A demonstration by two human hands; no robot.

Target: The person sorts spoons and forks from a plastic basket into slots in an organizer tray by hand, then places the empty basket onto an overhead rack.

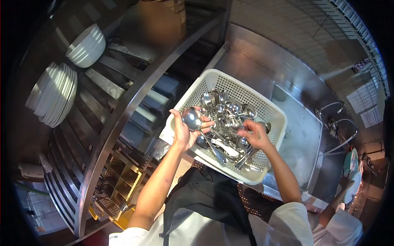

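Observation:
In the middle of the head view, a white perforated plastic basket (213,76) holds a heap of metal cutlery (223,108), mostly spoons and some forks. My left hand (186,133), palm up over the basket's near left side, holds a large metal serving spoon (191,117). Its round bowl lies by my thumb and fingers, and its handle slants down over the heap. My right hand (256,134) is above the right part of the heap, fingers pinched together. A slightly blurred spoon (236,128) shows at its fingertips.
Right of the basket is a sink (303,135) of cloudy water with a hose tap (347,121). On the left, a slatted metal shelf carries stacked plates (57,96) and bowls (87,47). Below sits a yellow cutlery rack (127,178). Another person (338,225) handles plates at far right.

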